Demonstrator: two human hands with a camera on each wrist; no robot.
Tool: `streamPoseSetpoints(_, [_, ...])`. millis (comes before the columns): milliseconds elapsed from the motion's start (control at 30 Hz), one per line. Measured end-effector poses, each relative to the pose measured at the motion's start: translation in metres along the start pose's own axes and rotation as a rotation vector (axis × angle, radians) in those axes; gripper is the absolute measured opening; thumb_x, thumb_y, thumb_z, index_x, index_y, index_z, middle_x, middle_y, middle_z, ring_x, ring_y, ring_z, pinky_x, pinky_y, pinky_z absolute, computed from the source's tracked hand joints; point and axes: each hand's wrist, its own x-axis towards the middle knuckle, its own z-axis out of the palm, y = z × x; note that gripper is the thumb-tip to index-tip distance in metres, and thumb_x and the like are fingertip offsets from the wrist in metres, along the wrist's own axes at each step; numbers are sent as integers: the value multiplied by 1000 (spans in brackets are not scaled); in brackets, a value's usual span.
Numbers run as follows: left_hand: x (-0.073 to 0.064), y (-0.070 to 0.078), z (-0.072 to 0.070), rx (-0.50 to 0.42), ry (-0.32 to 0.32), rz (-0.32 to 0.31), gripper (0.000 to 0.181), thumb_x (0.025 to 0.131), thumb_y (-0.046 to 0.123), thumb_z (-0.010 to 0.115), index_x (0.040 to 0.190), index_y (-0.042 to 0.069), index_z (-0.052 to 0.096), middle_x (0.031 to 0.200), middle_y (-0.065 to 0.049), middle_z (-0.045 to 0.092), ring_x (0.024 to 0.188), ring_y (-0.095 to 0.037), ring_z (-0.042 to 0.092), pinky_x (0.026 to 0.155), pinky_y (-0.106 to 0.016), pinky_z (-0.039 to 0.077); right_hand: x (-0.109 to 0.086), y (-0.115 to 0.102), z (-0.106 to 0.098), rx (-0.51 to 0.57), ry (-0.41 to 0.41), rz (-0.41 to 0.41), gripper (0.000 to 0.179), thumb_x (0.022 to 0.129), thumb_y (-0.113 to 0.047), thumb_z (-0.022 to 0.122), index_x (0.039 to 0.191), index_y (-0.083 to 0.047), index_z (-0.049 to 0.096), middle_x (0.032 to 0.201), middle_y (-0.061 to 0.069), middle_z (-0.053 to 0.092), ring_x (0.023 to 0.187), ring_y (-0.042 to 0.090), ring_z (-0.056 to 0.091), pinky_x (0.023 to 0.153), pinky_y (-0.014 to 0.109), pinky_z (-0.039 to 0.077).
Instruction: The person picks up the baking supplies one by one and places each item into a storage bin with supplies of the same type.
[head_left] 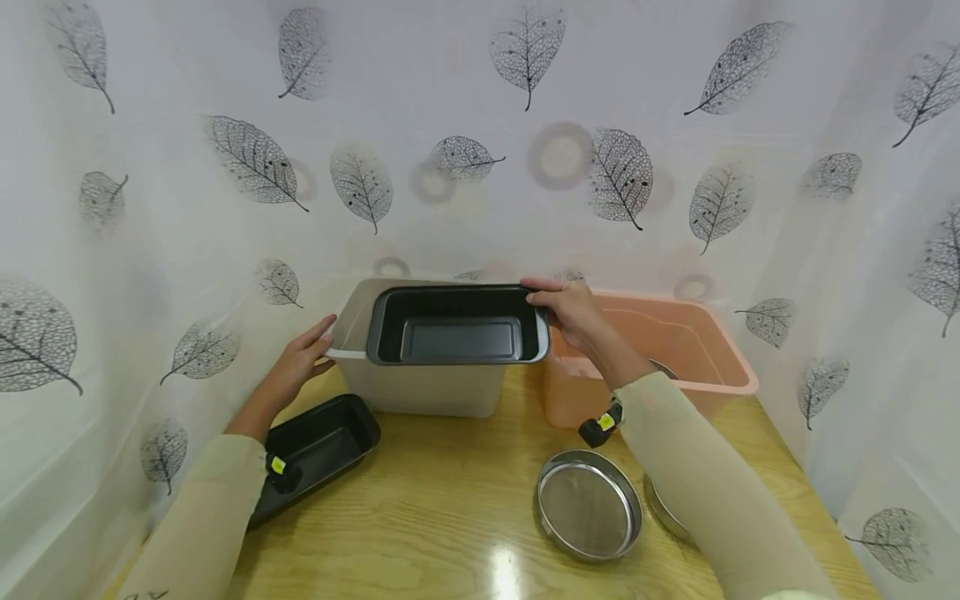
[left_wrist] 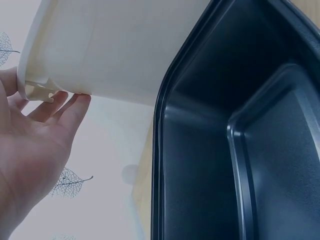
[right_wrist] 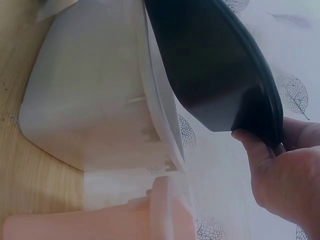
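My right hand [head_left: 573,310] pinches the right end of a black loaf pan [head_left: 461,325], thumb and fingers at its rim. The pan is tilted so its inside faces me, over the mouth of a whitish plastic bin [head_left: 423,392]. In the right wrist view the pan's dark outer side [right_wrist: 215,65] rises above the bin's rim. My left hand [head_left: 298,360] grips the bin's left rim, fingers under the lip in the left wrist view. Below my left forearm lies another black loaf pan [head_left: 330,446], partly covered by the wrist.
A peach plastic bin [head_left: 581,400] stands to the right, with a round metal edge inside. In front of it, a round metal sieve [head_left: 588,508] lies on the wooden table [head_left: 420,517]; another round metal piece [head_left: 663,512] is partly under my right sleeve. A leaf-patterned curtain [head_left: 480,225] hangs behind.
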Motion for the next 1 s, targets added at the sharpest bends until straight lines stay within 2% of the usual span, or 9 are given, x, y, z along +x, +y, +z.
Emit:
streamPoseSetpoints(133, [0, 0, -1, -5, -2, -4, 62, 112, 33, 34, 163, 13, 6, 168, -22, 7, 151, -44, 18, 116, -56, 29, 9, -1, 3, 13, -3, -22, 46, 98, 0, 60, 144, -2, 55, 150, 18, 51, 131, 31, 56, 89, 27, 58])
streamPoseSetpoints(333, [-1, 0, -1, 0, -7, -8, 62, 112, 34, 33, 164, 15, 6, 168, -20, 7, 152, -42, 17, 117, -55, 29, 20, 1, 7, 36, 22, -8, 47, 97, 2, 60, 143, 0, 55, 150, 19, 51, 131, 32, 56, 87, 26, 59])
streamPoseSetpoints(633, [-1, 0, 0, -3, -3, -8, 62, 112, 34, 33, 163, 13, 6, 168, -20, 7, 152, -43, 17, 117, -55, 29, 33, 10, 12, 48, 59, 26, 45, 97, 1, 60, 141, -2, 58, 148, 16, 54, 129, 30, 58, 96, 32, 56])
streamPoseSetpoints(833, [-3, 1, 1, -15, -2, 0, 61, 112, 30, 34, 163, 12, 6, 168, -20, 4, 152, -44, 14, 117, -58, 27, 40, 17, 22, 43, 66, 8, 44, 98, 1, 59, 142, -2, 58, 151, 16, 51, 133, 29, 56, 105, 39, 51])
streamPoseSetpoints(1000, [-3, 2, 0, -37, -6, 0, 60, 112, 28, 33, 163, 15, 5, 169, -17, -1, 153, -42, 9, 118, -58, 25, 45, 22, 32, 50, 77, 11, 45, 97, 2, 58, 142, -2, 57, 150, 16, 52, 131, 29, 57, 105, 41, 51])
